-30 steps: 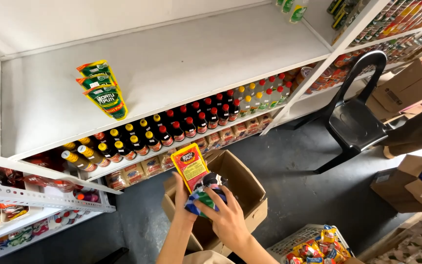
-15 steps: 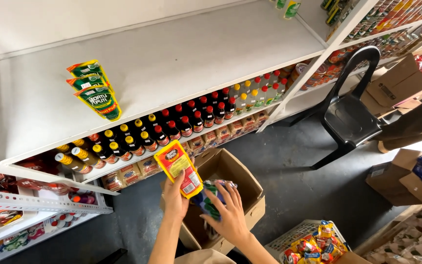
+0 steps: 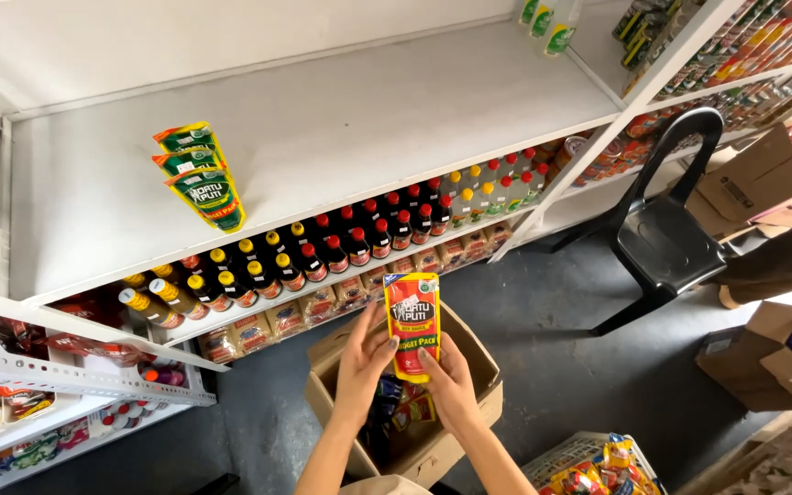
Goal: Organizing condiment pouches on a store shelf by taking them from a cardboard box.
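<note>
Over an open cardboard box [image 3: 469,367] on the dark floor, both hands grip one red and yellow sauce pouch [image 3: 412,323], held upright between them. Left hand [image 3: 364,362] clasps the pouch's left edge, fingers curled against its side, while the right hand [image 3: 451,380] closes on the lower right corner with its fingertips pressed to the front. Inside the box, below the hands, more pouches [image 3: 405,408] lie in a loose heap, red and green ones mixed. Near the bottom edge of the view, to the right of the box, a white basket [image 3: 566,458] holds bright snack packets [image 3: 611,467].

Beyond the pouch runs a low white shelf carrying rows of dark sauce bottles [image 3: 341,243] with red and yellow caps, and clear bottles with yellow and red caps [image 3: 492,183] further right. Under them sit wrapped noodle packs [image 3: 341,293]. Above stretches a broad white shelf board [image 3: 368,119], mostly bare, with three green pouches [image 3: 196,174] standing in a line at its left. To the right a black plastic chair [image 3: 666,229] stands on the floor, and brown cartons [image 3: 753,179] are stacked past it, with more shelving of packaged goods behind.
</note>
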